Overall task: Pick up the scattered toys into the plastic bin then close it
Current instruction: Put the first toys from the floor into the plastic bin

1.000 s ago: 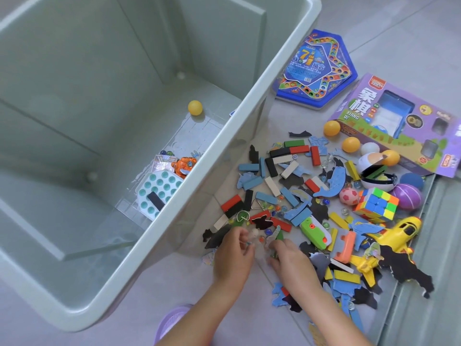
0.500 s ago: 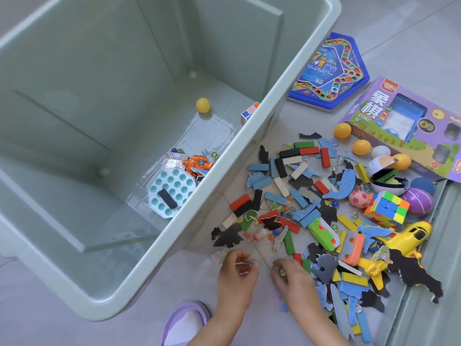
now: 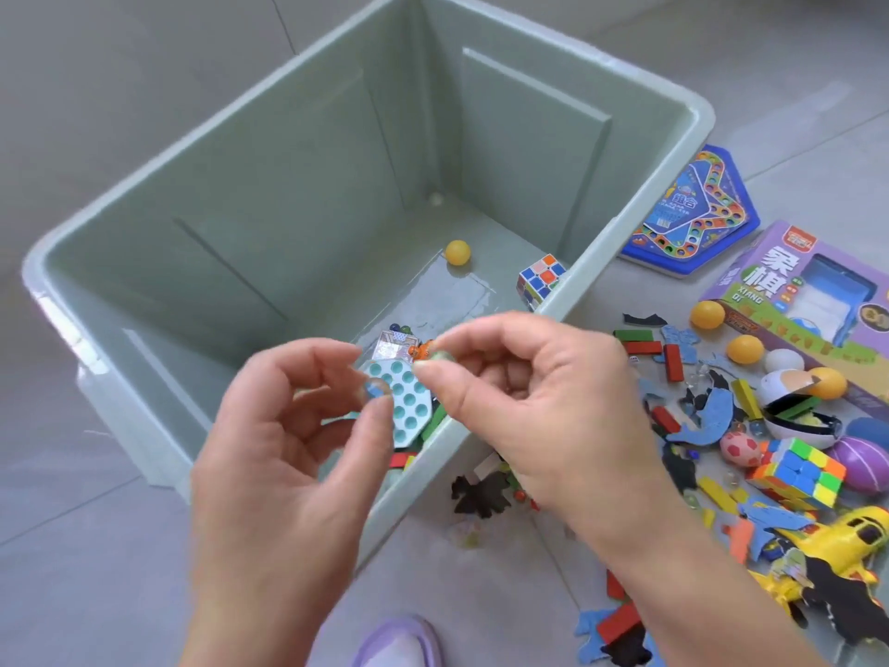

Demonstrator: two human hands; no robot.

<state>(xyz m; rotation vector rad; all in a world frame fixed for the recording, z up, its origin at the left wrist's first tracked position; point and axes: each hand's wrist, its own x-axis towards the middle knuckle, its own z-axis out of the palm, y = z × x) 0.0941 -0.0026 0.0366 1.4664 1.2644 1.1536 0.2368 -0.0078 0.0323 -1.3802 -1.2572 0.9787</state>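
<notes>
In the middle of the frame, the left hand (image 3: 288,450) and the right hand (image 3: 553,402) were above the open plastic bin (image 3: 288,185). The left thumb and first finger pinched a clear marble (image 3: 376,391). The right fingertips pinched what looked like a second marble (image 3: 429,362), a bit blurry. The scattered toys (image 3: 721,426) lay on the floor at the right.

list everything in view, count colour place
bin: 1, grey-green, floor
ball: 1, yellow, in bin
white cube: 1, in bin
pop toy: 1, teal, in bin
board: 1, blue, right of bin
box: 1, purple, beside board
floor balls: 3, yellow, by box
bright cube: 1, multicolour, floor pile
plane: 1, yellow, floor pile
blocks: many, mixed, floor pile
left marble: 1, clear, over bin
right marble: 1, clear, over bin
left hand: 1, pinches left marble
right hand: 1, pinches right marble
</notes>
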